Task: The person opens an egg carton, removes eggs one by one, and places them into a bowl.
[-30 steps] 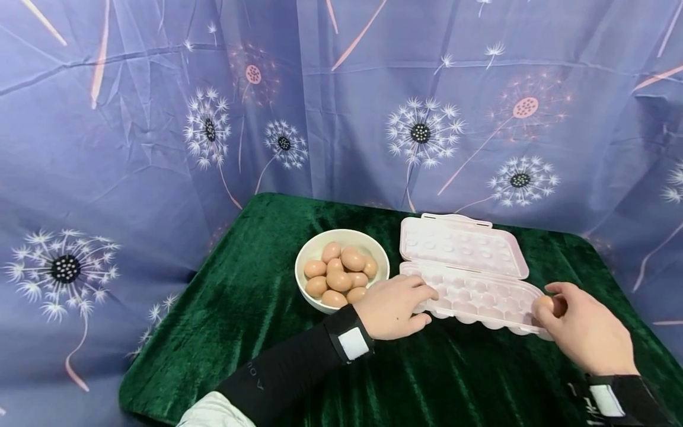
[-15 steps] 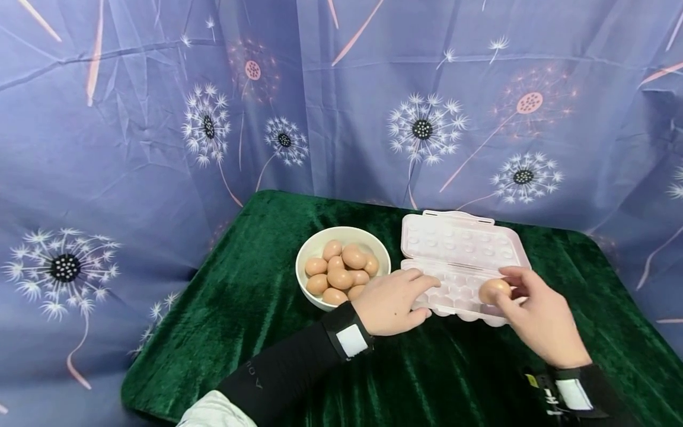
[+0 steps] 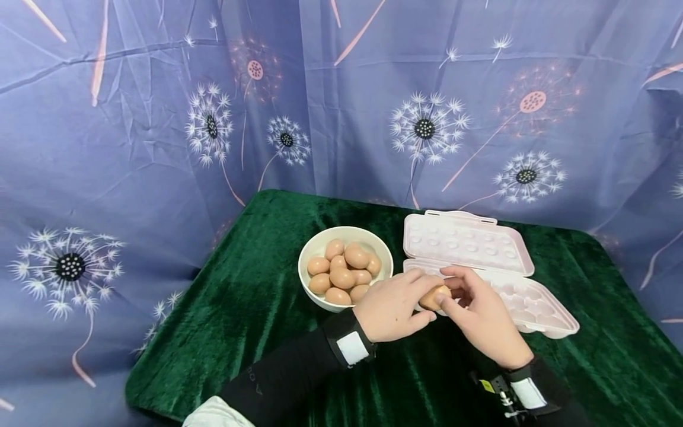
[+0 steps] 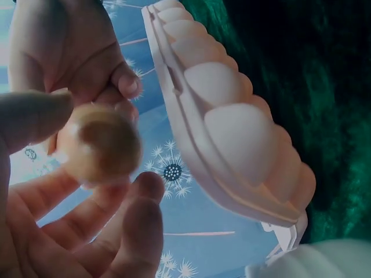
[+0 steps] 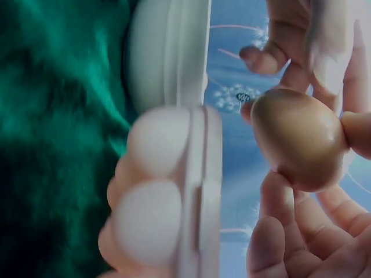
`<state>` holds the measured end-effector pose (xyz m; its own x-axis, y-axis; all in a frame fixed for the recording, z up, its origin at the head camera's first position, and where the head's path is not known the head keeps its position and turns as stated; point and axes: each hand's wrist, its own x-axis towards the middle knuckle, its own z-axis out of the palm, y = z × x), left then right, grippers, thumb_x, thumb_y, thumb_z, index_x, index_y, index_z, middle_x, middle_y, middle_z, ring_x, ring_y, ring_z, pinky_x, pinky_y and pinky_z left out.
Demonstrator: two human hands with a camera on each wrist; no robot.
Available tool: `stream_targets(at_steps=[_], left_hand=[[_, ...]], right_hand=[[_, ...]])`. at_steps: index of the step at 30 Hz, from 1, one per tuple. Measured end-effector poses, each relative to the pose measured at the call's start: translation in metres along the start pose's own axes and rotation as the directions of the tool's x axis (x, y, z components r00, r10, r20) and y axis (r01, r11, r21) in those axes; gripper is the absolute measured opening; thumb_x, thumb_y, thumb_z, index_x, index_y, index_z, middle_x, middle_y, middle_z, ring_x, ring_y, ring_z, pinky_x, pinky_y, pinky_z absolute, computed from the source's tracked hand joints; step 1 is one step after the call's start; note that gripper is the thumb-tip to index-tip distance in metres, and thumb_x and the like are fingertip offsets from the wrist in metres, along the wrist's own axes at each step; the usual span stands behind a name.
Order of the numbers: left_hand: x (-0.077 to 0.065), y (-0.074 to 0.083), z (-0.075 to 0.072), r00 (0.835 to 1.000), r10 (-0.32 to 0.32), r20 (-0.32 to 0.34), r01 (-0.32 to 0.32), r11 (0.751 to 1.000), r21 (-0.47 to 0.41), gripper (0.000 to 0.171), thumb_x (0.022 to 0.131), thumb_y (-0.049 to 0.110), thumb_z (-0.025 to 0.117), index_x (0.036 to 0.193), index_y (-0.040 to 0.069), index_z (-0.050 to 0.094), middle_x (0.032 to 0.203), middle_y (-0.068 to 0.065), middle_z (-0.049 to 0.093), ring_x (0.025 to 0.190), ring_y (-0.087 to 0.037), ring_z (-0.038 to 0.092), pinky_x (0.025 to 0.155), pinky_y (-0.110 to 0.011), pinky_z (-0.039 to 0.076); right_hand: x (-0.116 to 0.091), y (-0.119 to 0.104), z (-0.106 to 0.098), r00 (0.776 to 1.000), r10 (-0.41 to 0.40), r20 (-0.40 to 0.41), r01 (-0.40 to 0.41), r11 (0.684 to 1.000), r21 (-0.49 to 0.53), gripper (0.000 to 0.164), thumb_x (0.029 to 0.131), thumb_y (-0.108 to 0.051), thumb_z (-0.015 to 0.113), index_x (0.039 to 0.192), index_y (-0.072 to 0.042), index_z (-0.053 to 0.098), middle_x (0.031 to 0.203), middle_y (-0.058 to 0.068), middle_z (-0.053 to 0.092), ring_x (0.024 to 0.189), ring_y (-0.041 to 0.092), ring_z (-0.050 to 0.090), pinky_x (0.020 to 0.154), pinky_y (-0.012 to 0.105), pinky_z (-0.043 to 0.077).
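Observation:
A brown egg is pinched between the thumb and fingers of my right hand, above the near-left part of an opened pale pink egg carton. My left hand reaches over the carton's left end from the bowl side, its fingers loosely spread. In the left wrist view the egg sits among the fingers of both hands; whether my left hand touches it I cannot tell. The right wrist view shows the egg gripped by my right hand. Both hands hide the carton's left cups.
A cream bowl with several brown eggs stands left of the carton, close to my left hand. The carton's lid lies folded back behind its tray. Green velvet cloth covers the table, and a patterned blue curtain hangs behind it.
My right hand has carried the egg leftward from the carton's right end to beside my left hand. The left hand has stayed almost in place. The carton's right cups are now uncovered.

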<state>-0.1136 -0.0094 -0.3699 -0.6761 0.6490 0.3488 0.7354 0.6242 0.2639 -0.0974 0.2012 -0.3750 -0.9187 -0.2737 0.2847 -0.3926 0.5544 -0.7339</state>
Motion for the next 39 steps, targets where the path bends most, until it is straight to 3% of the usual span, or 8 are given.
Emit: stream_targets(at_steps=[7, 13, 20, 24, 28, 30, 33, 39], left_hand=[[-0.006, -0.001, 0.003, 0.998, -0.004, -0.069, 0.004, 1.000, 0.002, 0.045, 0.091, 0.033, 0.075, 0.133, 0.023, 0.061, 0.112, 0.006, 0.057, 0.085, -0.006, 0.056, 0.066, -0.022, 0.046], [-0.008, -0.005, 0.001, 0.997, -0.004, -0.078, 0.005, 1.000, 0.017, 0.043, 0.093, 0.034, 0.073, 0.133, 0.023, 0.061, 0.117, 0.006, 0.059, 0.091, -0.006, 0.058, 0.068, -0.021, 0.048], [-0.015, -0.020, -0.012, 0.996, -0.057, -0.069, 0.060, 0.997, 0.054, 0.040, 0.094, 0.036, 0.071, 0.132, 0.027, 0.063, 0.115, 0.008, 0.059, 0.089, -0.006, 0.060, 0.062, -0.023, 0.046], [-0.024, -0.040, -0.022, 0.989, -0.118, -0.093, 0.127, 0.986, 0.104, 0.040, 0.089, 0.031, 0.072, 0.128, 0.026, 0.064, 0.113, 0.005, 0.061, 0.094, -0.011, 0.060, 0.067, -0.032, 0.049], [-0.034, -0.069, -0.036, 0.972, -0.215, -0.098, 0.223, 0.971, 0.081, 0.038, 0.087, 0.029, 0.072, 0.125, 0.024, 0.066, 0.114, 0.002, 0.062, 0.100, -0.016, 0.059, 0.070, -0.040, 0.050], [-0.040, -0.084, -0.041, 0.961, -0.260, -0.091, 0.268, 0.959, 0.090, 0.038, 0.089, 0.027, 0.072, 0.126, 0.023, 0.066, 0.117, 0.001, 0.063, 0.105, -0.019, 0.060, 0.078, -0.042, 0.052], [-0.048, -0.106, -0.044, 0.945, -0.318, -0.075, 0.326, 0.935, 0.138, 0.038, 0.091, 0.026, 0.072, 0.128, 0.021, 0.066, 0.122, -0.002, 0.065, 0.113, -0.022, 0.062, 0.090, -0.045, 0.050], [-0.060, -0.130, -0.041, 0.917, -0.399, -0.016, 0.393, 0.895, 0.213, 0.043, 0.092, 0.026, 0.070, 0.134, 0.017, 0.064, 0.127, -0.009, 0.063, 0.115, -0.028, 0.063, 0.087, -0.046, 0.050]], right_hand=[[-0.002, -0.003, 0.013, 0.999, 0.034, -0.005, -0.034, 0.997, 0.073, 0.039, 0.100, -0.021, 0.066, 0.136, -0.011, 0.054, 0.108, 0.003, 0.071, 0.089, 0.012, 0.067, 0.074, 0.024, 0.054], [0.000, -0.005, 0.019, 0.999, 0.047, -0.011, -0.046, 0.993, 0.108, 0.038, 0.101, -0.020, 0.064, 0.135, -0.008, 0.054, 0.109, 0.005, 0.069, 0.091, 0.013, 0.067, 0.077, 0.023, 0.053], [0.000, -0.004, 0.019, 0.999, 0.021, -0.034, -0.021, 0.999, 0.025, 0.037, 0.102, -0.019, 0.061, 0.137, -0.010, 0.054, 0.115, 0.003, 0.068, 0.094, 0.011, 0.064, 0.076, 0.023, 0.050], [-0.005, 0.002, 0.010, 0.994, 0.022, -0.112, -0.028, 0.998, -0.051, 0.035, 0.101, -0.016, 0.061, 0.135, -0.012, 0.056, 0.115, 0.003, 0.067, 0.093, 0.009, 0.061, 0.076, 0.018, 0.045], [-0.011, 0.012, -0.001, 0.987, 0.049, -0.156, -0.069, 0.990, -0.122, 0.034, 0.101, -0.019, 0.061, 0.134, -0.012, 0.057, 0.116, 0.004, 0.067, 0.094, 0.007, 0.058, 0.077, 0.017, 0.044], [-0.014, 0.016, -0.006, 0.983, 0.064, -0.170, -0.092, 0.983, -0.160, 0.033, 0.101, -0.020, 0.061, 0.134, -0.011, 0.058, 0.116, 0.004, 0.067, 0.096, 0.009, 0.058, 0.078, 0.019, 0.044], [-0.017, 0.023, -0.012, 0.978, 0.069, -0.195, -0.110, 0.972, -0.209, 0.032, 0.100, -0.019, 0.062, 0.130, -0.009, 0.061, 0.116, 0.007, 0.068, 0.100, 0.017, 0.059, 0.082, 0.027, 0.043], [-0.021, 0.033, -0.018, 0.984, 0.040, -0.175, -0.091, 0.950, -0.298, 0.030, 0.097, -0.017, 0.064, 0.125, -0.006, 0.065, 0.119, 0.014, 0.065, 0.104, 0.032, 0.059, 0.082, 0.050, 0.044]])
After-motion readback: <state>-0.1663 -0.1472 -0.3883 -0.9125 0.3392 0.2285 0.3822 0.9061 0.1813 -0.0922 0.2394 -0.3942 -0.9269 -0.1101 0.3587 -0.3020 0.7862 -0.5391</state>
